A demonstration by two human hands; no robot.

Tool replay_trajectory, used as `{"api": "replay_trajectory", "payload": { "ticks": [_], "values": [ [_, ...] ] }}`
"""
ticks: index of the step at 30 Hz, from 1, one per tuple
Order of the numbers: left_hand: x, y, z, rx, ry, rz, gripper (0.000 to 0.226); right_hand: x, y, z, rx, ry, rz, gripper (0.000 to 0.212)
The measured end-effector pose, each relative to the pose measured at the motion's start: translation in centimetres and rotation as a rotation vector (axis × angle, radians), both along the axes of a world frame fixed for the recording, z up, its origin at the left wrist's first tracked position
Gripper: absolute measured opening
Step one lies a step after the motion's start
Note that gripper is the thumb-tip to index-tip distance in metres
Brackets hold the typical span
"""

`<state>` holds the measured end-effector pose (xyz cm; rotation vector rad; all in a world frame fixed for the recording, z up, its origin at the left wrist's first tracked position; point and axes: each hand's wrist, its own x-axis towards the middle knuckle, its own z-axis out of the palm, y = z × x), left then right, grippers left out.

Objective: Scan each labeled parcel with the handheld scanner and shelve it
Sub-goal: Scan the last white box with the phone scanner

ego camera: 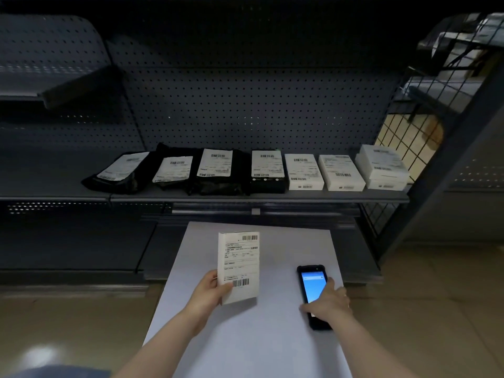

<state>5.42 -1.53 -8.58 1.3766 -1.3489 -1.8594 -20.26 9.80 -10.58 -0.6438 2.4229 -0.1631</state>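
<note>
My left hand (210,289) gripping parcel (238,267) by lower left corner, holding it label-up above table (272,345) centre. My right hand (328,302) gripping scanner (313,293) near table's right edge, screen lit. Labeled parcels lining shelf (300,197).

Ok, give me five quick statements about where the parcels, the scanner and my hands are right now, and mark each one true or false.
1. The left hand holds a white labeled parcel by its lower left corner. True.
2. The handheld scanner is raised and aimed at that parcel. False: it lies on the white table, screen lit, under the right hand.
3. Parcels already sit in a row on the shelf. True.
4. All the shelved parcels are white boxes. False: the black bags at the left of the row are dark.
5. The held parcel's label faces the camera. True.
</note>
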Motion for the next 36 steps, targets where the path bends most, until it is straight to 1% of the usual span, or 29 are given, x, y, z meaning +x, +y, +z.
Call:
{"api": "replay_trajectory", "payload": {
  "ticks": [4,6,9,12,17,20,23,28,30,36],
  "values": [
    [-0.1,-0.4,-0.2,0.015,-0.017,0.059,0.030,-0.3,-0.3,0.4,0.012,-0.030,-0.027,0.108],
    [-0.1,-0.5,0.3,0.014,-0.038,0.081,0.028,-0.5,-0.3,1.0,0.024,-0.031,-0.024,0.102],
    [0.1,-0.8,1.2,-0.008,-0.074,0.100,0.029,-0.6,-0.4,2.2,0.026,-0.066,-0.022,0.095],
    [0.4,-1.0,2.5,-0.069,-0.090,0.116,0.029,-0.4,-0.5,3.8,-0.017,-0.086,0.005,0.089],
    [1.2,-1.5,4.7,-0.143,-0.127,0.140,0.034,-0.3,-1.4,6.7,-0.181,-0.189,0.102,0.092],
    [1.5,-1.8,5.2,-0.164,-0.150,0.151,0.034,0.0,-2.2,8.6,-0.252,-0.226,0.196,0.078],
    [1.8,-1.5,5.6,-0.181,-0.194,0.197,0.043,0.7,-2.6,10.6,-0.309,-0.291,0.257,0.067],
    [2.2,-0.9,5.6,-0.187,-0.214,0.240,0.045,1.5,-2.7,12.8,-0.285,-0.437,0.372,0.064],
    [2.2,-0.7,5.7,-0.189,-0.204,0.239,0.045,1.7,-2.6,13.2,-0.262,-0.457,0.413,0.060],
    [1.7,-0.5,6.1,-0.203,-0.198,0.235,0.044,2.0,-2.6,13.9,-0.203,-0.474,0.482,0.067]
  ]
}}
